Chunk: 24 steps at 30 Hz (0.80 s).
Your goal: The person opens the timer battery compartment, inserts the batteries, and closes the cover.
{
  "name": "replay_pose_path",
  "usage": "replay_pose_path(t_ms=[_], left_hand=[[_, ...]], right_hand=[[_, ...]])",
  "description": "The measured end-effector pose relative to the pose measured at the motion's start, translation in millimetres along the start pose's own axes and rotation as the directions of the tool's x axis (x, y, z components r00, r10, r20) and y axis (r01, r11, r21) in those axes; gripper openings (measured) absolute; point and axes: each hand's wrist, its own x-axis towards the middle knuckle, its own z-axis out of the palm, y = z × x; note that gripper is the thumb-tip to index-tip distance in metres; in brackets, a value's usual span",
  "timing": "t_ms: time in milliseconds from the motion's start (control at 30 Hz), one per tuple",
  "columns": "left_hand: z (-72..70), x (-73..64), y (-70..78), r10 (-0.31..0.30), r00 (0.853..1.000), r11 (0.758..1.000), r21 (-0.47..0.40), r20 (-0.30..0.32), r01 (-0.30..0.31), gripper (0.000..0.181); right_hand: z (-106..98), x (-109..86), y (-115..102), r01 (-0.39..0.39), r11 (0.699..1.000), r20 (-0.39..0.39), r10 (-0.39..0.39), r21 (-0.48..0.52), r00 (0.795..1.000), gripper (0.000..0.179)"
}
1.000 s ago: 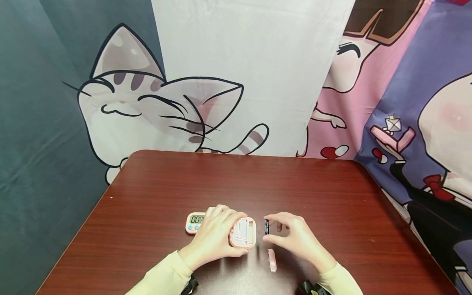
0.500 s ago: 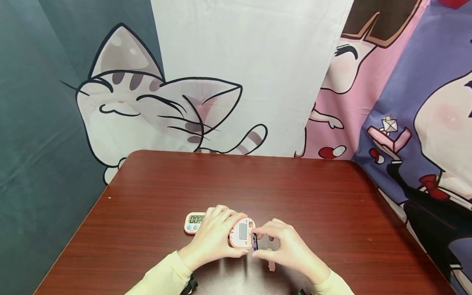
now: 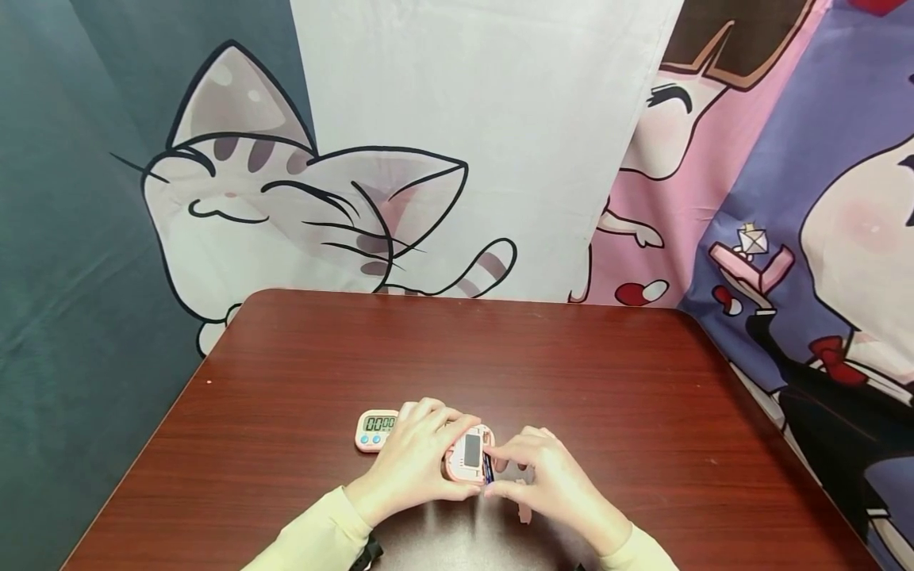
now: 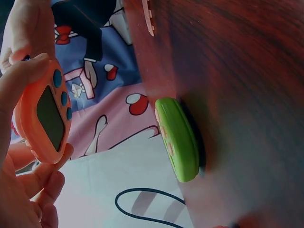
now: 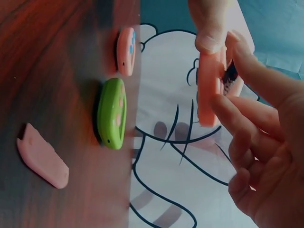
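My left hand (image 3: pixel 420 454) grips a pink digital timer (image 3: pixel 464 466) above the table, its back turned up toward the head camera. In the left wrist view the dark screen and blue buttons of this timer (image 4: pixel 51 116) show. Between thumb and fingertips, my right hand (image 3: pixel 544 476) pinches a slim dark battery (image 3: pixel 489 469) by its ends. The battery lies along the right edge of the timer's back, at the uncovered battery slot; in the right wrist view the battery (image 5: pixel 231 73) sticks out past the casing. Fingers partly hide it.
A pink battery cover (image 5: pixel 45 156) lies on the brown table (image 3: pixel 457 349), partly behind my right hand in the head view. A second pink timer (image 3: pixel 374 430) rests left of my left hand. A green timer (image 5: pixel 111 114) stands near it, hidden in the head view.
My right hand has moved left with the battery, from a gap beside the timer to the timer's back edge. The left hand and the timer have stayed nearly in place.
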Motion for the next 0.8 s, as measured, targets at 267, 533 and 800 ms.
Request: replay_pose_path(t_ms=[267,533,800], left_hand=[[0.0,0.7,2.2,0.012,1.0,1.0,0.002,0.01,-0.012,0.071],[0.0,-0.1,1.4,0.059,0.998,0.998,-0.002,0.013,-0.059,0.073],[-2.0,-0.1,2.2,0.111,0.994,0.993,-0.031,-0.015,-0.111,0.074]], right_hand=[[6.5,-2.6,-4.0,-0.106,0.991,-0.077,0.1,-0.081,0.992,0.039],[3.5,-3.0,-4.4,-0.392,0.919,0.08,0.388,0.045,0.918,0.07],[-1.5,-3.3,-0.8,-0.559,0.769,0.316,0.471,0.31,0.824,0.058]])
